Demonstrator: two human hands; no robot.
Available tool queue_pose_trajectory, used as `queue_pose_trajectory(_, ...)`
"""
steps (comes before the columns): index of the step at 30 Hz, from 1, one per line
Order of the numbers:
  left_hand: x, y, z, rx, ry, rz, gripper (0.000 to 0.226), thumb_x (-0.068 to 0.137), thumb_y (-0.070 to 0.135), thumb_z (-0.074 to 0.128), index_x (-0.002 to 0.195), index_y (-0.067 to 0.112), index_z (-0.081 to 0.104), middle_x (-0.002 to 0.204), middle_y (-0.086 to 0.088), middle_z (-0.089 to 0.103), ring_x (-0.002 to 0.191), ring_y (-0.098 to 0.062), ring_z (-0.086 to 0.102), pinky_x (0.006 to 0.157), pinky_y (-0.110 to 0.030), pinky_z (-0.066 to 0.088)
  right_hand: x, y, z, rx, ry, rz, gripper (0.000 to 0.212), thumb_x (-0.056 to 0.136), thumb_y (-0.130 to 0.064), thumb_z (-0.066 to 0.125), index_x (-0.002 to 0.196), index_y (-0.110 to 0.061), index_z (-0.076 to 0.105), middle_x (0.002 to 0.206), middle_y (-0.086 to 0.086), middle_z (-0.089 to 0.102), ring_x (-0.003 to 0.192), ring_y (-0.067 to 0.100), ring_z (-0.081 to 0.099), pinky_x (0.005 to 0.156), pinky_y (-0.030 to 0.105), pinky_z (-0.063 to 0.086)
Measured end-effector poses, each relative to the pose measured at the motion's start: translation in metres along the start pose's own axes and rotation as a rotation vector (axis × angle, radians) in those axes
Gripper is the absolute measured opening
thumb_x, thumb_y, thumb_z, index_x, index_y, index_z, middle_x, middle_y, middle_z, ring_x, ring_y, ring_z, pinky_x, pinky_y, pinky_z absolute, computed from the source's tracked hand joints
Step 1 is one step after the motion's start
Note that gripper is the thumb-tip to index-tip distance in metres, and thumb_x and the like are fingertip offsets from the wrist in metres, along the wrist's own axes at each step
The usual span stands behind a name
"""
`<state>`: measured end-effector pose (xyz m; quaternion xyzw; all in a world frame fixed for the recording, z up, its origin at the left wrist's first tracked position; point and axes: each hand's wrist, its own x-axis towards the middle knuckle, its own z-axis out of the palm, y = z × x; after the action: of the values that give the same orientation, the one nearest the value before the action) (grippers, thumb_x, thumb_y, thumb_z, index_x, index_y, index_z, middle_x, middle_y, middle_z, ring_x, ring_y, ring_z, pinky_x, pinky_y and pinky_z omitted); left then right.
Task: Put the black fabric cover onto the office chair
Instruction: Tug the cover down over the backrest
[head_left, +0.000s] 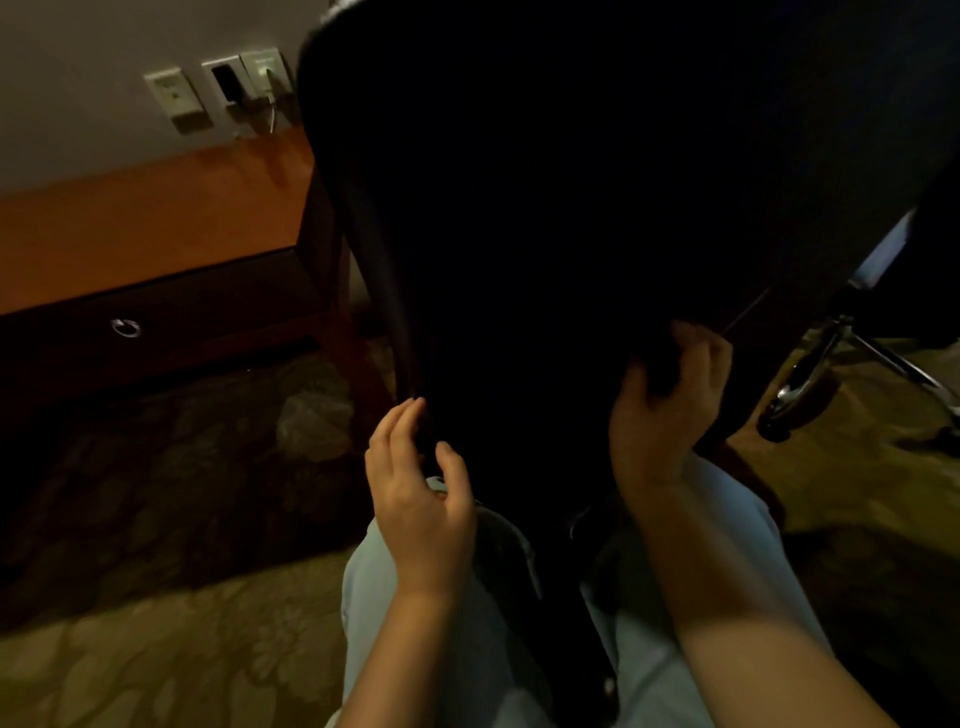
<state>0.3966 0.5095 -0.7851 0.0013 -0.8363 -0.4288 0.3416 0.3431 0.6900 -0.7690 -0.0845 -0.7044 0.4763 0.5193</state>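
Note:
The office chair's back (571, 182) fills the middle of the view, very dark, with the black fabric cover (519, 364) over it down to a lower hem. My left hand (415, 483) pinches the cover's lower left edge beside a dark seam. My right hand (670, 400) grips the hem at the lower right, fingers curled round the fabric. Where the cover ends and the chair begins is hard to make out in the dark.
A wooden desk (156, 223) with a drawer ring pull (125, 328) stands at the left, wall outlets (223, 88) above it. The chair's chrome base and caster (800, 395) show at the right. Patterned carpet (156, 649) lies below; my legs in light trousers (374, 623) are under the chair back.

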Motion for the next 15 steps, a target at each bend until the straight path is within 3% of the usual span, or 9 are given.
queue_pose_trajectory(3,0.001,-0.001,-0.001,0.024,-0.001,0.008,0.043,0.092,0.026,0.047,0.132,0.009,0.052,0.131,-0.002,0.05,0.124,-0.012,0.046,0.106,-0.027,0.04,-0.027,-0.003,0.012,-0.023,-0.189,-0.218,0.033,0.079,-0.008,0.054,0.111,-0.015,0.053,0.119,0.011,0.047,0.109,0.019,0.048,0.098,0.015,0.037)
queue_pose_trajectory(5,0.001,-0.002,-0.001,0.044,-0.003,0.021,0.043,0.092,0.025,0.047,0.131,0.009,0.052,0.131,-0.003,0.05,0.123,-0.012,0.046,0.105,-0.027,0.04,-0.039,0.001,0.017,-0.058,-0.331,-0.436,0.033,0.078,-0.008,0.055,0.109,-0.018,0.054,0.115,0.005,0.046,0.103,0.024,0.049,0.093,0.018,0.039)
queue_pose_trajectory(7,0.001,-0.003,-0.001,0.054,-0.008,0.029,0.043,0.092,0.024,0.048,0.131,0.009,0.052,0.131,-0.005,0.051,0.124,-0.012,0.046,0.105,-0.026,0.04,-0.039,0.004,0.018,-0.062,-0.368,-0.529,0.032,0.079,-0.006,0.055,0.109,-0.017,0.054,0.114,0.004,0.047,0.1,0.024,0.05,0.088,0.021,0.042)
queue_pose_trajectory(10,0.0,-0.002,0.0,0.059,0.003,0.04,0.043,0.091,0.023,0.049,0.132,0.009,0.052,0.133,-0.006,0.05,0.126,-0.012,0.044,0.106,-0.03,0.04,-0.028,0.008,0.011,-0.051,-0.307,-0.439,0.033,0.077,-0.003,0.053,0.108,-0.015,0.053,0.113,0.005,0.045,0.101,0.024,0.049,0.092,0.017,0.038)
queue_pose_trajectory(13,-0.002,-0.002,0.002,0.042,0.014,0.094,0.044,0.091,0.021,0.05,0.134,0.009,0.049,0.139,-0.007,0.046,0.129,-0.014,0.042,0.103,-0.039,0.046,-0.011,0.012,-0.001,-0.076,-0.202,-0.226,0.035,0.076,-0.001,0.053,0.109,-0.014,0.051,0.118,0.011,0.048,0.108,0.02,0.047,0.1,0.009,0.033)
queue_pose_trajectory(15,-0.003,-0.001,0.004,0.058,0.013,0.141,0.047,0.091,0.019,0.05,0.137,0.009,0.046,0.145,-0.008,0.041,0.134,-0.015,0.039,0.109,-0.031,0.039,0.0,0.01,-0.006,-0.064,-0.126,-0.082,0.038,0.077,0.004,0.055,0.111,-0.012,0.051,0.117,0.02,0.052,0.11,0.009,0.046,0.096,0.006,0.035)
